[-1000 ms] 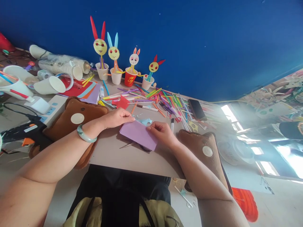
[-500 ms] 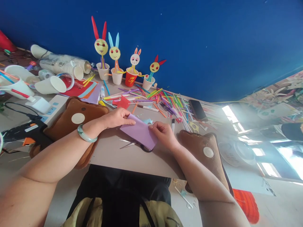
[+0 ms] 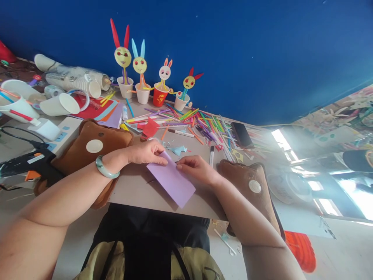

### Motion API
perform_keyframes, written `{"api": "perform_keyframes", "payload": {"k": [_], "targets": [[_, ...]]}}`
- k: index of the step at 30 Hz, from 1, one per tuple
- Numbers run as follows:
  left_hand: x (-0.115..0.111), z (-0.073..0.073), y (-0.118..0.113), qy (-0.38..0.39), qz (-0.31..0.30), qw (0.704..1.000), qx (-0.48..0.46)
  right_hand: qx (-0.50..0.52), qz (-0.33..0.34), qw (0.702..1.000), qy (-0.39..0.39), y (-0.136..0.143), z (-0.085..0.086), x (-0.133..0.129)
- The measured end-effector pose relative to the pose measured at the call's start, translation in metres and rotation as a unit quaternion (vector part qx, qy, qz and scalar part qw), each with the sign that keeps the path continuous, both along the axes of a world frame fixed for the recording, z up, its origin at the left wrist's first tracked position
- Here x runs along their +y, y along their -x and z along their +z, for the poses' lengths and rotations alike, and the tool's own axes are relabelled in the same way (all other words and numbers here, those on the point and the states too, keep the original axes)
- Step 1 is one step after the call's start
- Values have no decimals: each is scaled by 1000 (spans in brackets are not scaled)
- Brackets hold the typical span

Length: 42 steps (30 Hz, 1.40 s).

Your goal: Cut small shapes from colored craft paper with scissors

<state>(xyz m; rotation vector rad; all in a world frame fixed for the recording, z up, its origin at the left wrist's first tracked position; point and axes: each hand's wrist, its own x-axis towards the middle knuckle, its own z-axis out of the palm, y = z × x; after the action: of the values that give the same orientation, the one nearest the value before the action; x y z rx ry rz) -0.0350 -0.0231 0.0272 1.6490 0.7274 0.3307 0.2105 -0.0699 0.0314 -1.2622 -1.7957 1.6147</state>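
Note:
A sheet of purple paper (image 3: 174, 182) is held above the near part of the table (image 3: 131, 190), tilted with its lower corner toward me. My left hand (image 3: 148, 152) pinches its upper left corner between thumb and fingers, a jade-coloured bangle (image 3: 107, 167) on the wrist. At the upper right edge, my right hand (image 3: 196, 168) grips the same sheet with thumb and curled fingers. The scissors beneath are almost wholly covered by the paper. Beyond the hands lie blue paper scraps (image 3: 178, 150) and a red paper piece (image 3: 149, 127).
Brown cushions (image 3: 116, 136) (image 3: 241, 181) flank the work spot. A black glue gun (image 3: 37, 159) lies at left, near paper cups (image 3: 60, 105). Coloured sticks (image 3: 212, 128) and a phone (image 3: 243, 135) lie farther back. Several rabbit-faced figures in cups (image 3: 142, 94) stand along the blue wall (image 3: 227, 58).
The purple sheet has turned, its lower corner swinging down toward me, and now covers most of the scissors. My right hand has shifted slightly left and lower along its edge.

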Motion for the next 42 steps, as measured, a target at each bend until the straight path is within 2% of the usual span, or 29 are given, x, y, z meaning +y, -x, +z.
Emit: {"api": "perform_keyframes", "payload": {"k": [3, 10, 17, 20, 23, 26, 30, 34, 38, 42], "targets": [[-3, -3, -4, 3, -30, 999, -11, 1, 3, 1000, -7, 7, -3, -2], [-3, -6, -5, 2, -41, 999, -23, 1, -34, 999, -1, 12, -3, -7], [-7, -3, -10, -77, -1, 997, -11, -10, -46, 999, -18, 14, -1, -10], [-8, -3, -13, -79, 16, 997, -13, -16, -45, 998, -30, 14, -1, -10], [-6, -3, -11, -61, 49, 997, -24, -23, -57, 997, -46, 11, 0, -8], [-2, 1, -5, -33, 119, 992, -26, -26, -78, 995, -55, 6, -1, -3], [4, 7, 3, 16, 214, 976, -44, -15, -99, 993, -64, -3, -1, 3], [8, 8, 5, 22, 288, 955, -64, 1, -116, 990, -75, -8, 0, 7], [9, 5, 3, 38, 328, 940, -84, 4, -147, 985, -92, -8, -1, 8], [8, 8, 2, 107, 302, 941, -113, 6, -196, 976, -100, -8, -3, 10]]}}
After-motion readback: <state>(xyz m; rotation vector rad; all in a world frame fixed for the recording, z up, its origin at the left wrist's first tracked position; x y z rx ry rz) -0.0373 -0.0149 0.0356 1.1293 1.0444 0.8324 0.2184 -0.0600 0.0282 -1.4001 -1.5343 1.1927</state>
